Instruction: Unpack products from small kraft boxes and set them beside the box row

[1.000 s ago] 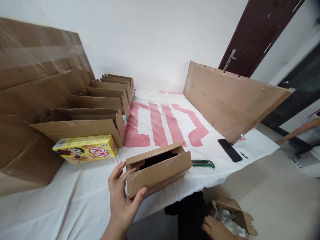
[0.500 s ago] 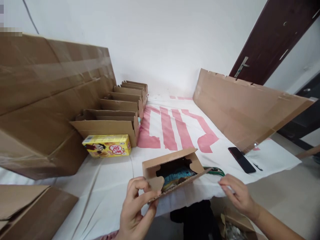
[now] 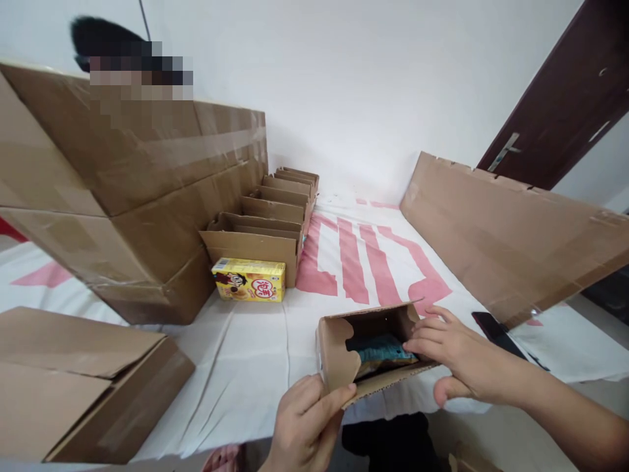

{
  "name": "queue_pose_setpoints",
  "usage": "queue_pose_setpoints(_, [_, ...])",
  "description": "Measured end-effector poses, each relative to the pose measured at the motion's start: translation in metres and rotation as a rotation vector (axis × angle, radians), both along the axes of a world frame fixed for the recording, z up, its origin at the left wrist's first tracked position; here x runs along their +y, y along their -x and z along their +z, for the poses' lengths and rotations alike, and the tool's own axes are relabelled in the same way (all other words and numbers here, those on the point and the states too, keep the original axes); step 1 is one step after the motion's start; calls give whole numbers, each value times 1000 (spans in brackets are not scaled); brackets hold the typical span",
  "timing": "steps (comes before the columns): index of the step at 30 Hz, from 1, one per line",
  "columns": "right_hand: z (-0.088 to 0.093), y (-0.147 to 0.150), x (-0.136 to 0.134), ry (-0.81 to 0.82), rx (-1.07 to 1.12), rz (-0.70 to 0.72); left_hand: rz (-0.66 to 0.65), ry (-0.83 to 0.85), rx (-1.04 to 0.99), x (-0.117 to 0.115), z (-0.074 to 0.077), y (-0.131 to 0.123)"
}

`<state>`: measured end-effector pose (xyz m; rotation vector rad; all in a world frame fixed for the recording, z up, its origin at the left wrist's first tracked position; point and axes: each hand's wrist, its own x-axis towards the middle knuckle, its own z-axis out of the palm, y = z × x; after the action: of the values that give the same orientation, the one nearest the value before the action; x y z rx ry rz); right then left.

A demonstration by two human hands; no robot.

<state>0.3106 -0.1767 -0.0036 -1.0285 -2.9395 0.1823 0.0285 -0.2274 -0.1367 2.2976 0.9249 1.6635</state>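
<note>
A small open cardboard box (image 3: 336, 344) sits near the front edge of the cloth-covered table, its mouth facing up toward me. Inside it lies a blue plastic packet (image 3: 384, 352), partly hidden by the box walls. My left hand (image 3: 310, 418) pinches the near left edge of the box between thumb and fingers. Against the right end flap rests my right hand (image 3: 459, 360), fingers stretched out and thumb spread apart. Its fingertips reach over the opening, close to the packet; whether they touch it I cannot tell.
A yellow snack box (image 3: 249, 280) stands before a row of open cardboard boxes (image 3: 275, 210). Large cartons (image 3: 162, 196) rise at left, with a person partly visible behind. A closed carton (image 3: 73, 380) lies front left. A cardboard panel (image 3: 501, 236) and a phone (image 3: 496, 334) are at right.
My right hand has moved left onto the box's right end flap. The left hand keeps its grip. The view has swung left, and a person's head now shows behind the cartons.
</note>
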Motion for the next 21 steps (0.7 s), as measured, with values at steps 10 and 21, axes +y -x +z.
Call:
queue_pose_setpoints(10, [5, -15, 22, -168, -257, -343, 34, 9, -12, -2, 2, -10])
queue_pose_setpoints(21, [9, 62, 56, 247, -161, 159, 41, 4, -21, 6, 3, -13])
